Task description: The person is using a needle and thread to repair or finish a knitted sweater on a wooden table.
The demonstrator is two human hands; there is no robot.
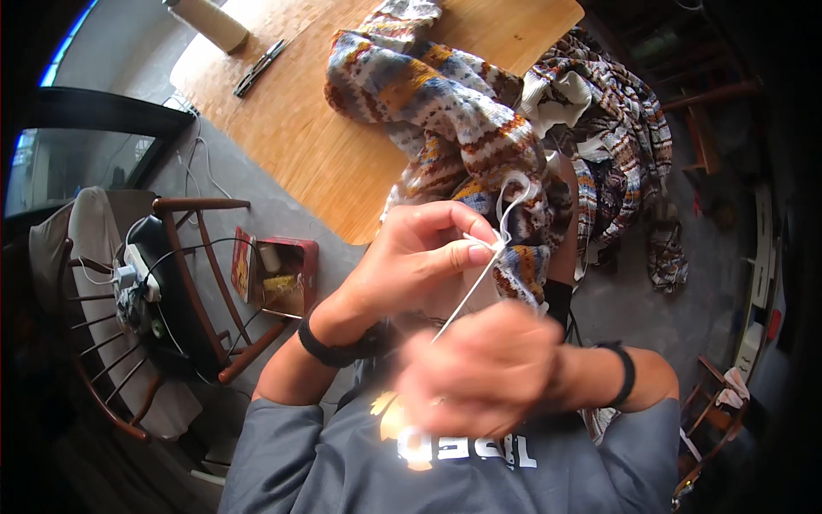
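My left hand pinches white yarn between thumb and forefinger, right at the edge of a patterned knitted garment. A white loop stands up just beyond the pinch. From there a straight strand runs down to my right hand, which is closed and blurred by motion in front of my chest. Its fingertips do not show clearly, and whether it also holds a small tool cannot be made out. Brown, blue, orange and white bands cover the knit, which drapes from the table over my lap.
A wooden table lies ahead, bearing a yarn cone and a black pen-like tool. More knitwear hangs at the right. On the left are a wooden chair with a power strip and a red box on the floor.
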